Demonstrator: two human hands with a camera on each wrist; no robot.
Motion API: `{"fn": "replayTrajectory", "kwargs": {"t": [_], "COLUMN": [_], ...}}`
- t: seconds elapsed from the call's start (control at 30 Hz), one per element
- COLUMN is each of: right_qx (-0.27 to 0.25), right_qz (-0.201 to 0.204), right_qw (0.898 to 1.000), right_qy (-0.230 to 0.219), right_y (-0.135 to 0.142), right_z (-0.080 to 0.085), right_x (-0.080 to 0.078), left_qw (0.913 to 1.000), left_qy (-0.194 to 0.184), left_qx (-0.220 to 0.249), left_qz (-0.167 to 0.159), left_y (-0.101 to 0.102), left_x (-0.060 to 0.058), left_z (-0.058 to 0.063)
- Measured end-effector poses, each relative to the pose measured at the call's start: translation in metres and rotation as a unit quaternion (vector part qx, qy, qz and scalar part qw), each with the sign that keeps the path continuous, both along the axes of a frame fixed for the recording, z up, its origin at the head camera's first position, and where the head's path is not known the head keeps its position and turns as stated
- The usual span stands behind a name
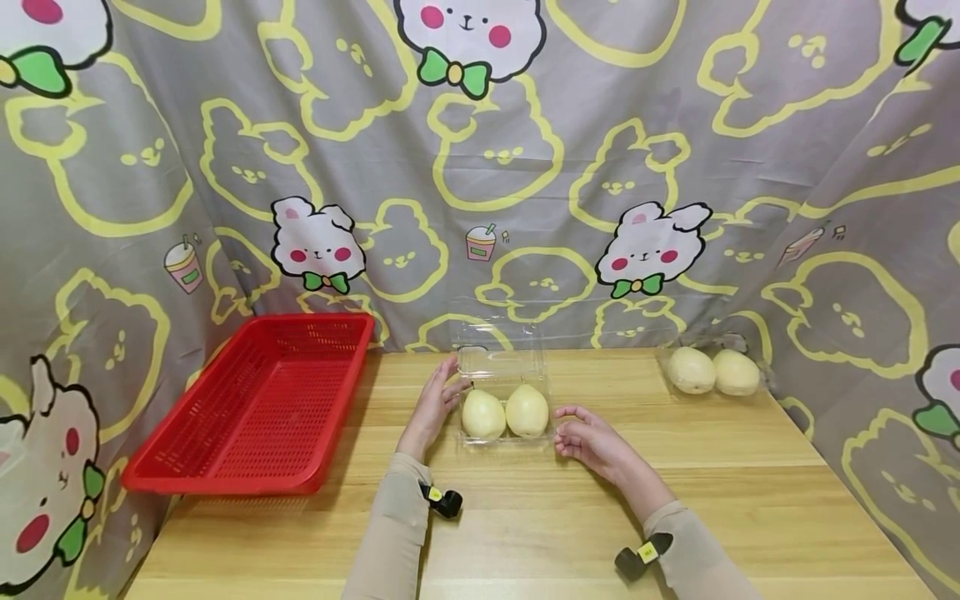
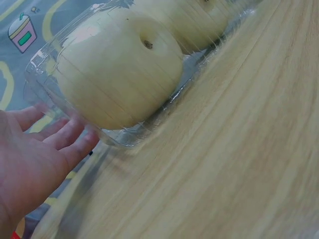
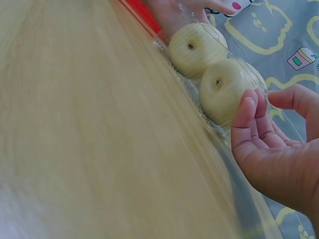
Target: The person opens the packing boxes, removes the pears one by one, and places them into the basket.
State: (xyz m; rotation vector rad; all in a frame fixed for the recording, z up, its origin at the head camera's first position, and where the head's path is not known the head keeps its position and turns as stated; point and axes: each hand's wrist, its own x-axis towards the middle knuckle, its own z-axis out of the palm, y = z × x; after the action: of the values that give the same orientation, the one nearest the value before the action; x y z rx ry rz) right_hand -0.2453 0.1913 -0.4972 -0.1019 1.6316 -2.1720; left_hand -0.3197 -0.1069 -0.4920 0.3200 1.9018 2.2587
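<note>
A clear plastic clamshell box (image 1: 501, 364) stands on the table with its lid raised at the back. Two pale yellow pears, a left pear (image 1: 483, 414) and a right pear (image 1: 527, 411), lie side by side in its base. My left hand (image 1: 435, 407) is beside the box's left wall, fingers extended, fingertips right at the plastic in the left wrist view. On the other side, my right hand (image 1: 596, 446) has loosely bent fingers. Its thumb and fingertips (image 3: 247, 99) come close to the box's right edge in the right wrist view.
A red perforated plastic basket (image 1: 318, 450) sits at the left of the wooden table (image 1: 525, 533). At the back right, another clear box holds two pears, one of them a pear (image 1: 692, 371) on the left. A patterned curtain (image 1: 517, 167) hangs behind and at both sides.
</note>
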Motion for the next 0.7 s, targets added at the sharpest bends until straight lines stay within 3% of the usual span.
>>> {"fn": "replayTrajectory", "kwargs": {"t": [0.4,0.7], "right_qx": [0.007,0.004], "right_qz": [0.007,0.012], "right_qw": [1.0,1.0], "right_qy": [0.008,0.009], "right_y": [0.002,0.004], "right_z": [0.001,0.0], "right_x": [-0.002,-0.002], "left_qw": [0.9999,0.9996], "left_qy": [-0.005,-0.015], "left_qx": [-0.007,-0.012], "left_qz": [-0.009,-0.02], "left_y": [0.0,0.001], "left_x": [0.002,0.016], "left_z": [0.005,0.026]}}
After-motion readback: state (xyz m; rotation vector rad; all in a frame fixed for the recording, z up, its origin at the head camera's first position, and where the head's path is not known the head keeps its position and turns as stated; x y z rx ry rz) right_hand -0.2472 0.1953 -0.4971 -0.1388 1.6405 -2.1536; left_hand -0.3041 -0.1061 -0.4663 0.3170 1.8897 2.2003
